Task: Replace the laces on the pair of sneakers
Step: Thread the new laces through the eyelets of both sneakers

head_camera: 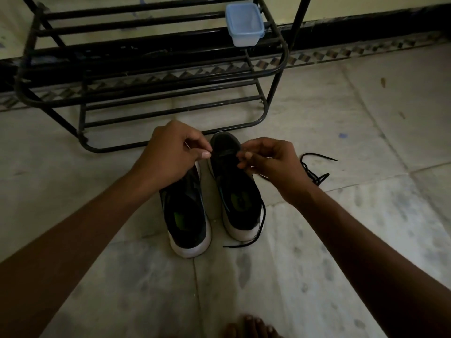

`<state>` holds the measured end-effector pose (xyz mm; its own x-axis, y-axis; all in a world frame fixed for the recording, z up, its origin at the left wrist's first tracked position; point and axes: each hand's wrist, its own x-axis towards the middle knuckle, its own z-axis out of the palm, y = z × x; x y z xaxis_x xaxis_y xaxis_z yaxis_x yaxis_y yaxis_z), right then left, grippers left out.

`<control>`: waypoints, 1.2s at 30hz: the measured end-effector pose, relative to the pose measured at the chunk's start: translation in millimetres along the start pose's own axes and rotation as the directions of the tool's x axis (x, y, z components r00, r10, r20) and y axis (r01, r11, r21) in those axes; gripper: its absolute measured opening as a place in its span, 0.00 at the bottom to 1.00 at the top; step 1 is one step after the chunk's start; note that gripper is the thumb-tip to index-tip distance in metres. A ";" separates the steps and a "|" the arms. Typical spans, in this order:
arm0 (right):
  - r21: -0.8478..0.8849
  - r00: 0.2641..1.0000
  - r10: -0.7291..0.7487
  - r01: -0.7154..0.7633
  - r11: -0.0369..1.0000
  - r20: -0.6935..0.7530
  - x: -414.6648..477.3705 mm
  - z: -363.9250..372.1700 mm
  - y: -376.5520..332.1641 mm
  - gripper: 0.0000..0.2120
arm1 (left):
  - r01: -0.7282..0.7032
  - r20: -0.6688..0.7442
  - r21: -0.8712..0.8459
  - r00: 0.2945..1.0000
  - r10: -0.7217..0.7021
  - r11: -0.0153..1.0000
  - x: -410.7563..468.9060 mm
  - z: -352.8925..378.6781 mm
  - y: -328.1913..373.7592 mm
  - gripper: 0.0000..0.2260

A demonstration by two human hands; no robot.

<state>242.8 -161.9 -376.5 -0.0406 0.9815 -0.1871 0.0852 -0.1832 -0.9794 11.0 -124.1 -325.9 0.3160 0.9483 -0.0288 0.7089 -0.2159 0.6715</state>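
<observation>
No legible text or labels

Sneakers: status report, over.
Right hand pinches lace at right sneaker; left hand pinching too, hold unclear. Lace end trails past heel. Spare lace aside, nothing blocking.

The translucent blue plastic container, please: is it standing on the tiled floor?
No, the translucent blue plastic container rests on the black metal rack.

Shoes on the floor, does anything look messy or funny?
Yes. A black lace lies in a loose tangle on the floor right of the sneakers, and a second lace trails off the right sneaker past its heel. A plastic box sits on the shoe rack.
</observation>
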 end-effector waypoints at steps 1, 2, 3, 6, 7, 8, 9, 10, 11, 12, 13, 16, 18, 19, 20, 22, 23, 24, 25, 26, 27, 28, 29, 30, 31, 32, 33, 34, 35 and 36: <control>0.007 0.999 -0.002 0.002 1.000 -0.032 -1.1 2.8 -0.6 0.08 | 0.022 -0.001 -0.081 1.000 -0.023 0.997 0.8 2.3 -0.1 0.04; -0.005 0.998 -0.012 0.011 1.000 -0.067 -2.7 5.5 -1.0 0.06 | 0.049 -0.002 -0.178 0.999 -0.050 0.983 2.0 5.0 0.6 0.04; -0.040 0.995 -0.033 0.030 0.999 -0.096 -5.3 8.2 -1.1 0.04 | 0.070 -0.009 -0.275 0.997 -0.075 0.959 2.7 7.9 2.5 0.04; -0.154 0.993 -0.101 0.090 0.984 -0.061 -16.2 17.3 -0.8 0.03 | 0.075 -0.057 -0.461 0.992 -0.114 0.884 3.0 16.2 9.1 0.04; -0.156 0.995 -0.094 0.088 0.984 -0.027 -19.5 20.3 -1.2 0.03 | 0.064 -0.074 -0.477 0.991 -0.112 0.876 3.2 18.5 10.8 0.04; -0.153 0.997 -0.083 0.083 0.985 0.004 -22.1 23.3 -1.7 0.04 | 0.050 -0.087 -0.482 0.991 -0.105 0.875 3.2 20.0 12.3 0.03; -0.154 0.997 -0.078 0.081 0.985 0.030 -23.5 26.2 -2.2 0.05 | 0.039 -0.095 -0.486 0.991 -0.097 0.873 3.4 21.4 13.4 0.03; -0.168 0.995 -0.082 0.089 0.982 0.048 -24.0 29.1 -2.9 0.06 | 0.031 -0.101 -0.489 0.991 -0.092 0.872 3.9 22.5 13.9 0.02; -0.193 0.994 -0.096 0.104 0.976 0.054 -23.6 31.5 -3.6 0.06 | 0.025 -0.105 -0.490 0.991 -0.088 0.871 4.5 23.5 13.8 0.02; -0.215 0.992 -0.114 0.123 0.969 0.054 -23.0 33.3 -3.7 0.06 | 0.022 -0.108 -0.491 0.990 -0.087 0.871 5.1 24.7 13.7 0.02; -0.223 0.990 -0.134 0.143 0.964 0.053 -22.0 34.2 -3.2 0.05 | 0.019 -0.112 -0.495 0.990 -0.086 0.869 5.3 25.4 13.6 0.02; -0.210 0.989 -0.146 0.141 0.968 -0.008 -18.2 30.2 3.1 0.05 | 0.011 -0.142 -0.532 0.984 -0.103 0.847 6.8 25.8 13.5 0.03; -0.283 0.980 -0.175 0.143 0.948 -0.092 -15.1 22.2 9.0 0.06 | 0.026 -0.151 -0.602 0.978 -0.146 0.798 8.6 25.0 13.3 0.03; -0.338 0.973 -0.198 0.147 0.929 -0.121 -13.2 18.5 11.1 0.06 | 0.036 -0.150 -0.637 0.974 -0.170 0.770 9.6 24.7 12.1 0.04; -0.366 0.967 -0.206 0.140 0.920 -0.148 -11.9 14.1 13.1 0.05 | 0.039 -0.149 -0.659 0.972 -0.182 0.751 10.7 25.6 11.0 0.05; -0.280 0.963 -0.149 0.083 0.956 -0.223 -10.0 5.3 16.9 0.04 | 0.038 -0.159 -0.659 0.969 -0.189 0.751 11.2 30.3 5.5 0.05; -0.197 0.959 -0.097 0.045 0.979 -0.267 -9.1 1.6 18.5 0.04 | 0.045 -0.163 -0.644 0.967 -0.194 0.764 10.1 33.7 2.2 0.06; -0.120 0.952 -0.047 0.011 0.993 -0.303 -8.8 -1.7 20.2 0.04 | 0.056 -0.158 -0.618 0.968 -0.194 0.785 8.4 38.4 -1.4 0.06; -0.067 0.945 -0.006 -0.017 0.998 -0.327 -8.8 -4.4 22.2 0.04 | 0.070 -0.146 -0.569 0.972 -0.184 0.819 6.1 43.9 -5.3 0.07; -0.037 0.939 0.025 -0.040 0.999 -0.342 -8.9 -6.3 24.5 0.03 | 0.086 -0.117 -0.496 0.979 -0.165 0.864 2.6 49.5 -8.8 0.07; -0.014 0.936 0.049 -0.058 0.998 -0.348 -9.3 -7.6 26.3 0.03 | 0.100 -0.070 -0.412 0.987 -0.141 0.906 -1.6 55.4 -10.7 0.06; 0.015 0.934 0.076 -0.076 0.997 -0.350 -9.8 -8.0 27.2 0.03 | 0.108 -0.017 -0.337 0.993 -0.120 0.935 -6.5 61.9 -11.0 0.06; 0.057 0.933 0.107 -0.093 0.994 -0.345 -10.4 -7.4 27.1 0.03 | 0.102 0.027 -0.287 0.995 -0.099 0.952 -11.6 68.3 -10.0 0.05; 0.105 0.931 0.138 -0.108 0.989 -0.337 -10.6 -6.7 27.0 0.03 | 0.087 0.053 -0.265 0.996 -0.076 0.960 -15.6 75.1 -8.6 0.04; 0.143 0.933 0.156 -0.115 0.983 -0.323 -10.8 -5.6 26.2 0.03 | 0.068 0.056 -0.253 0.997 -0.055 0.965 -18.7 81.5 -7.1 0.04; 0.160 0.938 0.162 -0.117 0.980 -0.306 -11.1 -4.7 25.0 0.04 | 0.047 0.041 -0.239 0.998 -0.039 0.970 -21.1 87.6 -5.5 0.03; 0.169 0.945 0.158 -0.112 0.979 -0.286 -11.3 -3.4 24.3 0.05 | 0.033 0.015 -0.221 0.999 -0.031 0.975 -22.5 92.6 -4.7 0.03; 0.170 0.953 0.144 -0.101 0.980 -0.267 -11.0 -2.2 23.7 0.06 | 0.027 -0.011 -0.207 0.999 -0.030 0.978 -22.7 96.0 -4.2 0.04; 0.163 0.960 0.128 -0.089 0.983 -0.250 -10.7 -1.3 23.3 0.06 | 0.028 -0.033 -0.201 0.999 -0.035 0.979 -22.0 98.7 -4.5 0.04; 0.135 0.967 0.108 -0.077 0.988 -0.233 -10.3 -1.3 23.0 0.07 | 0.030 -0.049 -0.200 0.998 -0.040 0.979 -21.6 100.9 -5.2 0.03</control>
<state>246.5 -176.2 -397.1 0.2018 0.9419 -0.2684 -0.0467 -0.2645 -0.9633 64.1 -167.0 -403.5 0.2558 0.9665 -0.0193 0.5775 -0.1368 0.8049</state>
